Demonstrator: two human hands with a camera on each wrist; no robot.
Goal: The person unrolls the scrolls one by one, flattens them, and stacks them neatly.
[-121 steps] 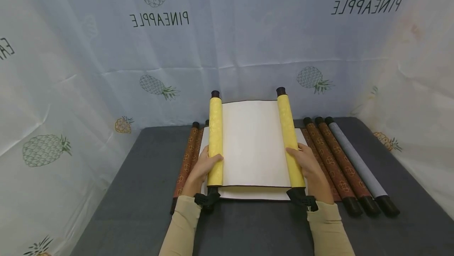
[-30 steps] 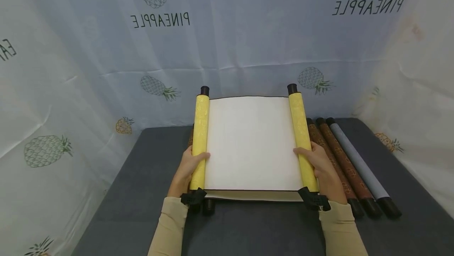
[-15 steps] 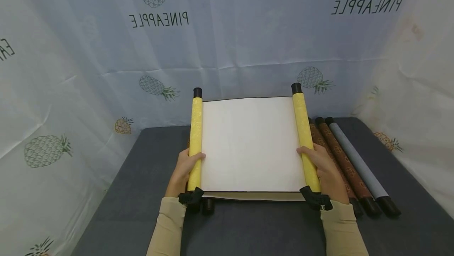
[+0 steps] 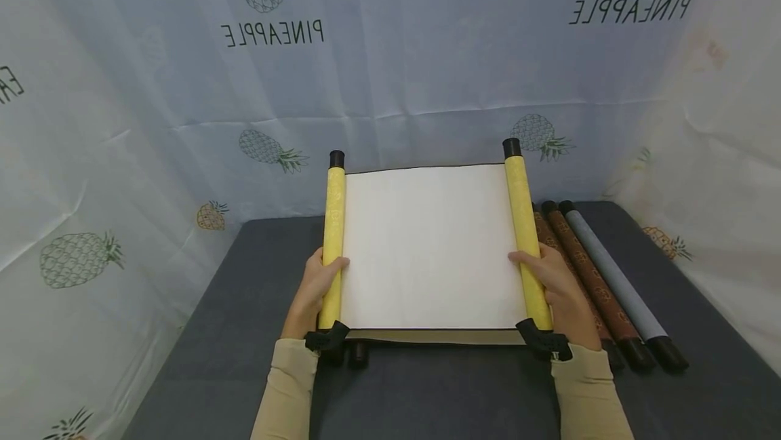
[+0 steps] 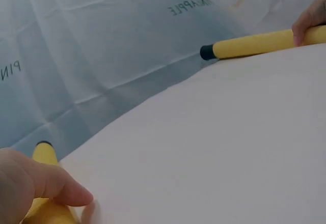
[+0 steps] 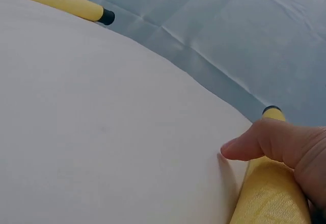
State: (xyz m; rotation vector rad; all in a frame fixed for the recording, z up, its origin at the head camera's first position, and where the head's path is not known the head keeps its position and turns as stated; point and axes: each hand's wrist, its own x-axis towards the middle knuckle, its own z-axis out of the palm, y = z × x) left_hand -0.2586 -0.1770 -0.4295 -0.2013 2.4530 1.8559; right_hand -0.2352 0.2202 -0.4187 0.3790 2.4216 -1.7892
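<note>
Scroll, white sheet stretched flat between two yellow rolls, held up over mid-table, tilted w/ far end raised toward 12 o'clock. Left roll at 9 o'clock of the sheet, right roll at 3 o'clock; both have black end knobs at the far tips.

Left hand is clenched round the left roll near its 6 o'clock end, thumb lying over the top onto the sheet's edge. Right hand grasps the right roll the same way, thumb tip touching the paper; right wrist view shows that thumb pressed at the sheet's edge. Left wrist view: thumb over the yellow roll, sheet filling most of the frame.

Under the scroll, at 6 o'clock, a strip of another pale sheet shows, plus a black knob.

At 3 o'clock of the right hand, side by side on the table: two brown patterned scrolls and a grey scroll, rolled up, black caps toward 5 o'clock.

Behind, 12 o'clock: pale cloth w/ pineapple prints and mirrored lettering.
</note>
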